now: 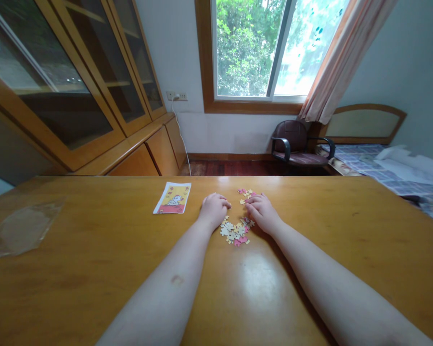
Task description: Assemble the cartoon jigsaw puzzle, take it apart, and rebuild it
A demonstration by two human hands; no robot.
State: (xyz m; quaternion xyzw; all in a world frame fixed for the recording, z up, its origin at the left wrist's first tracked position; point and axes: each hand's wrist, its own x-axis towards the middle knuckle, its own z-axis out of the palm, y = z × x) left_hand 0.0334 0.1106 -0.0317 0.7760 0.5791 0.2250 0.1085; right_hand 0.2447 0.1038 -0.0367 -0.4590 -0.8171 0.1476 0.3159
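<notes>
My left hand (214,210) rests on the wooden table (94,269), its curled fingers just above a loose cluster of jigsaw puzzle pieces (234,231) in white, yellow and pink. My right hand (261,214) lies on the other side, with its fingertips by a smaller group of puzzle pieces (245,194). Neither hand shows a held piece, though the fingertips are partly hidden. To the left of my left hand lies a picture card (172,198) with a cartoon figure on yellow and red.
A clear plastic sheet (21,228) lies at the table's left. Past the far edge stand a glass-fronted wooden cabinet (68,81), a dark office chair (296,144) below the window (252,48), and a bed (375,166) with white paper on it.
</notes>
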